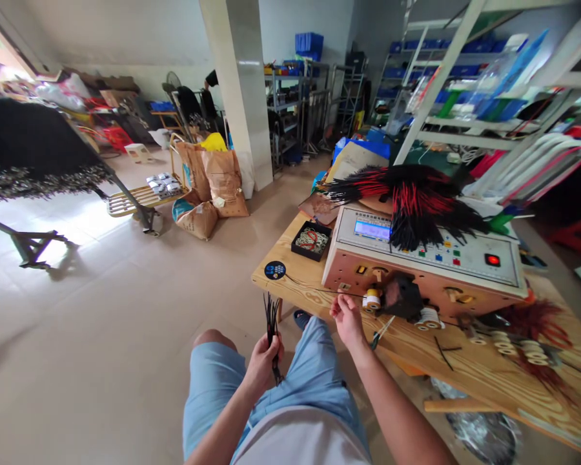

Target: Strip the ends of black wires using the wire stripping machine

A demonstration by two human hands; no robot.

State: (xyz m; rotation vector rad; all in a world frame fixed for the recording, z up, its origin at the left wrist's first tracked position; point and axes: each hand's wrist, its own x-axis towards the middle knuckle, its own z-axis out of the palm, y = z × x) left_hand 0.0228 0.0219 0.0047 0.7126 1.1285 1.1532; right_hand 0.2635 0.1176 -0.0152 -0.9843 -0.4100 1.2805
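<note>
in the head view, the left hand (265, 363) closes around a small bundle of black wires (271, 320), held upright over the lap. the right hand (347, 321), raised by the table edge, pinches thumb and finger together, perhaps on a thin wire (319, 290); it is too fine to tell. a large heap of red and black wires (411, 203) lies finished across the machine (416, 284), with reddish wires (535, 323) left on the table (465, 381) at right.
</note>
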